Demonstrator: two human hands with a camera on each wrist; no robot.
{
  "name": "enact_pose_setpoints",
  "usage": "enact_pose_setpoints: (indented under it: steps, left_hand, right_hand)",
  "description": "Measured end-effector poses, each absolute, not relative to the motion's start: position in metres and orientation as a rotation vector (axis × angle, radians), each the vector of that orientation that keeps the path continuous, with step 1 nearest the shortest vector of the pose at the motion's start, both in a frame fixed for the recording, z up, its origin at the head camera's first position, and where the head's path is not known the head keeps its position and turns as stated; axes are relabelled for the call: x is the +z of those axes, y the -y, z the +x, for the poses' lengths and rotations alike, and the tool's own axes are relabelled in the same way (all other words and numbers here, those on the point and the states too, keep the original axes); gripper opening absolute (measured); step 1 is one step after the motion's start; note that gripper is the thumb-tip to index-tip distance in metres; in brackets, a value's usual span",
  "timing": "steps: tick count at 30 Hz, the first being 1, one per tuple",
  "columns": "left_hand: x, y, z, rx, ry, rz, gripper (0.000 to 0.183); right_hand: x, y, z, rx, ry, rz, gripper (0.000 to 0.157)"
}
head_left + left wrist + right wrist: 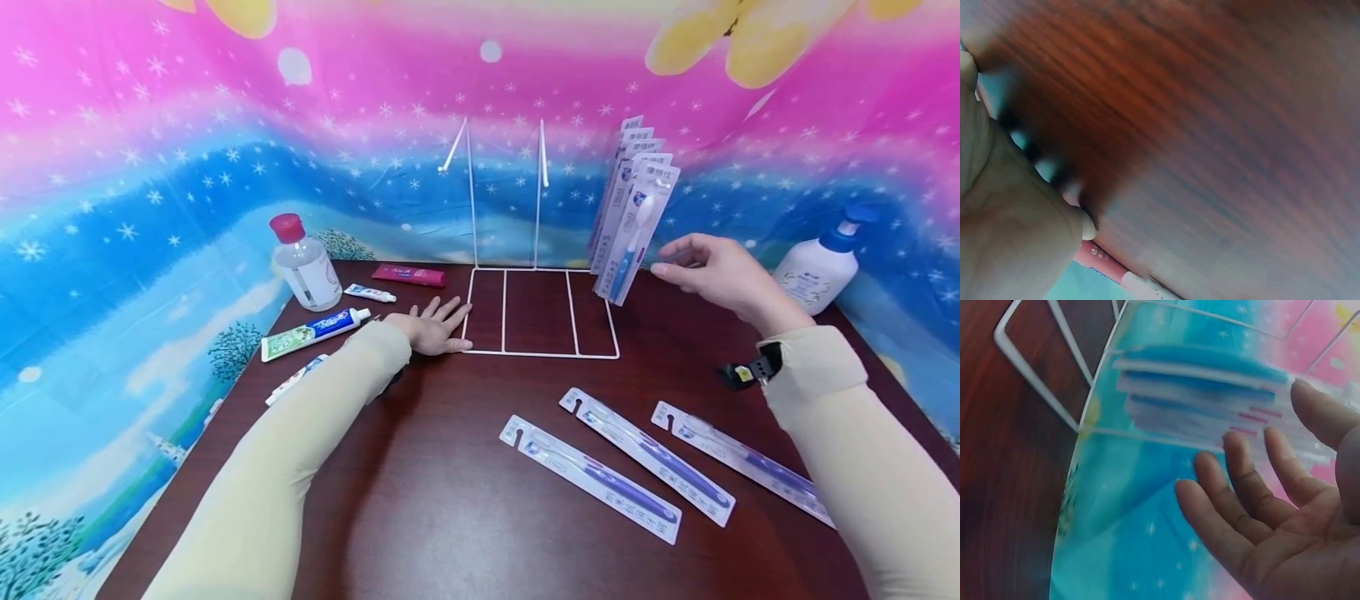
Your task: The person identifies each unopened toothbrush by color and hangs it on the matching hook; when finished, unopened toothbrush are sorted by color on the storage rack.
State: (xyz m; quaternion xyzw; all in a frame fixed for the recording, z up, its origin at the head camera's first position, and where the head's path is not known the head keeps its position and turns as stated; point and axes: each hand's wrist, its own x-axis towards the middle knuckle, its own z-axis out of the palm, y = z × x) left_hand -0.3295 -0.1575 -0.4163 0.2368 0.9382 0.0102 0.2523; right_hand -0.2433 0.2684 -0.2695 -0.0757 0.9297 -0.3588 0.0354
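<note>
A white wire rack stands at the back of the table, with prongs at its top. Several packaged toothbrushes with blue handles hang in a row at the rack's right side. Just right of them is my right hand, fingers apart and holding nothing; the right wrist view shows its spread fingers close to the blurred packs. My left hand lies with spread fingers at the rack's left base, the thumb at the base wire. Three packaged toothbrushes with purple handles, including the middle one, lie at the front right.
On the left are a clear bottle with a red cap, a green-and-blue toothpaste tube, a small tube, a red tube and a tube partly behind the left sleeve. A white pump bottle stands at the right.
</note>
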Motion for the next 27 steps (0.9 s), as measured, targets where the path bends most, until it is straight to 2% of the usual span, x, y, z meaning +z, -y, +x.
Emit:
enact_pose_setpoints:
  steps: [8,12,18,27]
  left_hand:
    - [-0.415,0.159,-0.329,0.018,-2.553,0.636,0.087]
    - [-0.420,0.160,-0.333,-0.003,-2.561,0.633,0.087]
    - [-0.419,0.159,-0.332,0.022,-2.557,0.626,0.086]
    - [-0.413,0.157,-0.326,0.061,-2.556,0.675,0.087]
  right_hand:
    - [-0.301,-0.302,-0.200,-0.730,-2.841,-0.389,0.051]
    - [-0.329,-0.312,-0.172,-0.551,-2.777,-0.428,0.054]
    - [-0.361,-0.323,-0.135,-0.401,-2.750,-0.342,0.064]
    - [-0.377,-0.324,-0.110,-0.359,-2.855,-0.263,0.058]
